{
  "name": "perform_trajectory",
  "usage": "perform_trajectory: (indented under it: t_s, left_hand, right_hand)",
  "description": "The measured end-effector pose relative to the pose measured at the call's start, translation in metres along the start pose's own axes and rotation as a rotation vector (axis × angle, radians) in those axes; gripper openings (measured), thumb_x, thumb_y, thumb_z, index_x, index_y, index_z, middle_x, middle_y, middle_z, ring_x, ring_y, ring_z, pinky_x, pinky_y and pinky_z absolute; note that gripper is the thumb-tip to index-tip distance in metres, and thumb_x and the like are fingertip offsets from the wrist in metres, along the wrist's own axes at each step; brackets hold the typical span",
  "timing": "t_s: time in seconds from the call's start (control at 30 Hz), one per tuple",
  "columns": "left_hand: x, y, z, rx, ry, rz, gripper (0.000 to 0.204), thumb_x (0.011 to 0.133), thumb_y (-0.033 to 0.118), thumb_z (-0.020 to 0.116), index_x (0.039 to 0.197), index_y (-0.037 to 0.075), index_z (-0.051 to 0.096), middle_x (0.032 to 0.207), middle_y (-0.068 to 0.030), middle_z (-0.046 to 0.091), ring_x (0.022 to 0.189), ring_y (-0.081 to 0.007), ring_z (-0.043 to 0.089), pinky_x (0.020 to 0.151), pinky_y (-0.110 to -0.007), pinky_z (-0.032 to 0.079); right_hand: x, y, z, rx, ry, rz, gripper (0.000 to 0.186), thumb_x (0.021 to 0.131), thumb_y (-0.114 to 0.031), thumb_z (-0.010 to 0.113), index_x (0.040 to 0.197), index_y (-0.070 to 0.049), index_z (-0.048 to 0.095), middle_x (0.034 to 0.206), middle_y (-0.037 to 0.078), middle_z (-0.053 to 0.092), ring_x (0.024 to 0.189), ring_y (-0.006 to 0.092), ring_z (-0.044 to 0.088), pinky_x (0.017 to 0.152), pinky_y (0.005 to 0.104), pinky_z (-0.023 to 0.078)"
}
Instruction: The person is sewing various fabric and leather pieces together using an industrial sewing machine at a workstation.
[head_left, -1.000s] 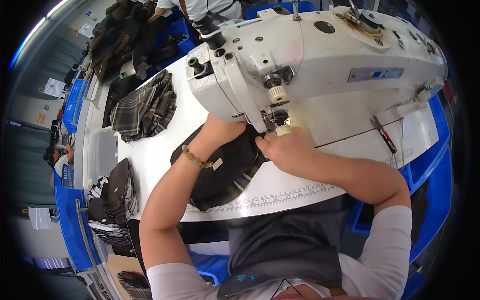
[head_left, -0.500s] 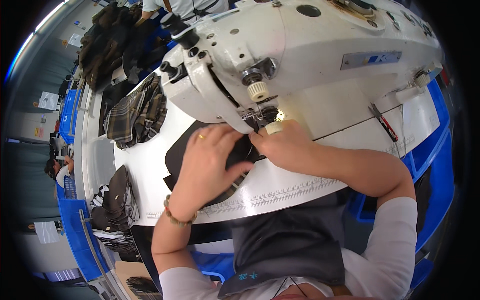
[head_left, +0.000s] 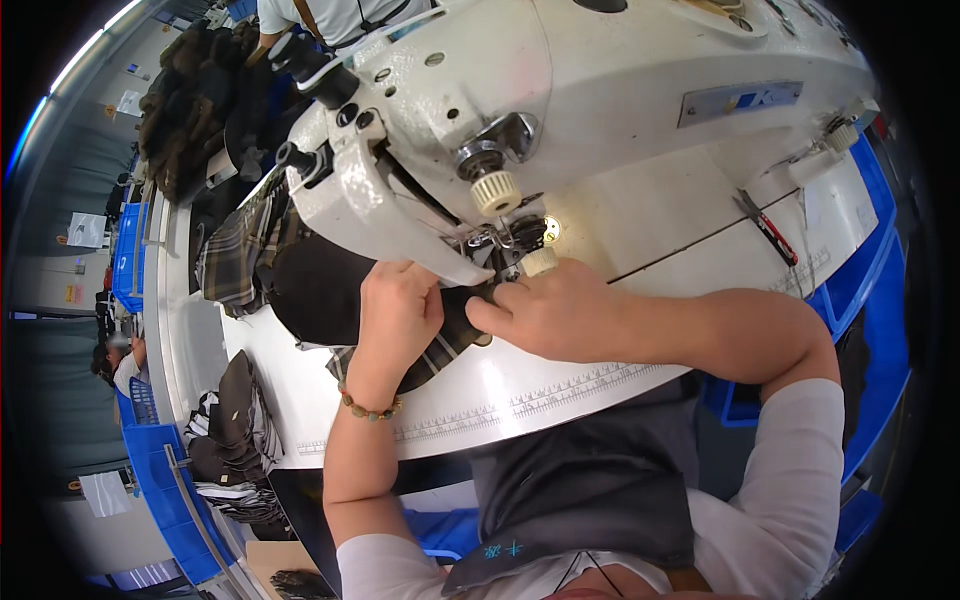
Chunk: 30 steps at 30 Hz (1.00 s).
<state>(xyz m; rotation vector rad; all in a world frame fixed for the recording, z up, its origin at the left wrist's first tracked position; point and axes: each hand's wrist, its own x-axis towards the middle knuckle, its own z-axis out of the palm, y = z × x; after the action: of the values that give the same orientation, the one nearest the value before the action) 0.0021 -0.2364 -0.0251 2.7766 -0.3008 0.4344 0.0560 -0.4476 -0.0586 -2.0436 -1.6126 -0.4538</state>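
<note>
White tabletop (head_left: 470,395), ruled along its near edge, spreads beneath your hands, with your dark apron (head_left: 590,490) just on your side of it. Above your left wrist's beaded bracelet (head_left: 367,408), your left hand (head_left: 400,312) rests on the dark cloth (head_left: 318,290), fingers curled in; the tips are hidden, so you can't tell whether they pinch it. Your right hand (head_left: 545,312) sits just beside, thumb and forefinger drawn together at the cloth's edge; whether they clamp it can't be told either. That cloth runs out left of your grip, and a plaid part (head_left: 440,358) shows between and below your hands.

Just beyond your grip stands the needle end of the white sewing machine (head_left: 600,110). Well to the right lie red-and-black snips (head_left: 768,232). Left of your grip, the cloth reaches a plaid stack (head_left: 235,255); lower left are layered dark pieces (head_left: 240,410), then a blue bin (head_left: 165,490). Farther off, up and left, are a dark heap (head_left: 190,110) and a person in a white shirt (head_left: 340,20).
</note>
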Motion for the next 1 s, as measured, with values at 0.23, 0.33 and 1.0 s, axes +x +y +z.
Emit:
perform_trajectory:
  t_s: [0.23,0.33,1.0]
  left_hand:
    - [0.005,0.005,-0.003,-0.131,-0.055,0.044,0.017,0.072,-0.003,0.066,0.087,0.004,0.070,0.068,-0.0123,0.060,0.060,-0.0305,0.057,0.055,-0.037,0.044]
    - [0.008,0.012,0.003,-0.123,0.023,0.153,0.012,0.071,0.004,0.074,0.082,0.004,0.071,0.077,-0.0084,0.065,0.060,-0.0262,0.060,0.054,-0.034,0.046]
    - [-0.001,0.043,0.002,0.219,-0.040,0.227,0.026,0.071,0.008,0.070,0.096,0.013,0.076,0.084,0.0036,0.062,0.070,-0.0172,0.062,0.049,-0.031,0.047]
  right_hand:
    - [-0.009,-0.014,-0.012,-0.009,-0.254,-0.048,0.037,0.080,-0.012,0.061,0.115,-0.002,0.070,0.063,0.003,0.062,0.051,0.0186,0.062,0.042,0.0318,0.045]
    - [-0.012,-0.020,-0.014,-0.030,-0.263,-0.064,0.034,0.079,-0.012,0.062,0.110,-0.001,0.072,0.066,0.005,0.063,0.051,0.0185,0.062,0.042,0.0315,0.045]
    - [-0.017,-0.030,-0.011,-0.255,-0.178,-0.116,0.031,0.078,-0.015,0.061,0.096,0.008,0.070,0.098,0.033,0.070,0.046,0.0134,0.058,0.040,0.0264,0.043]
